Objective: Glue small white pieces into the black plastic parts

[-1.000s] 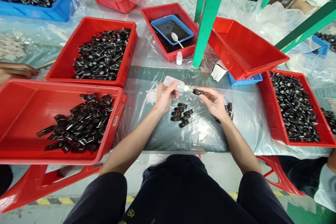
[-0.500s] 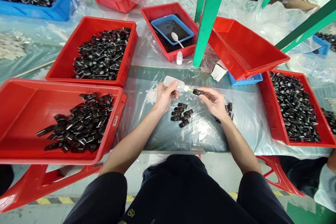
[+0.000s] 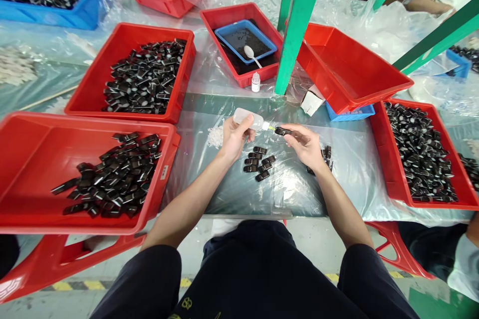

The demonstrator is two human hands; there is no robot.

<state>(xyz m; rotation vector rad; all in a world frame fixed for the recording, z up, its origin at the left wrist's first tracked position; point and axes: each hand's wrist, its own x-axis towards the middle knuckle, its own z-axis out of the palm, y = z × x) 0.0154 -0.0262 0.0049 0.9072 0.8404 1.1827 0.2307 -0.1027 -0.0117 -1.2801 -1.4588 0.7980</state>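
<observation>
My left hand is closed around a translucent white squeeze bottle, tilted with its thin yellowish nozzle pointing right. Between the fingertips of my right hand is a small glossy black plastic part. The nozzle tip meets or nearly meets the near end of this part; I cannot tell if they touch. Below the bottle, several similar black parts lie in a loose cluster on the plastic-covered table. More black parts lie partly hidden behind my right wrist.
Red bins of black parts stand at left, behind it and at right. A red bin leans beside a green post. A small white bottle stands near a blue tray with a spoon.
</observation>
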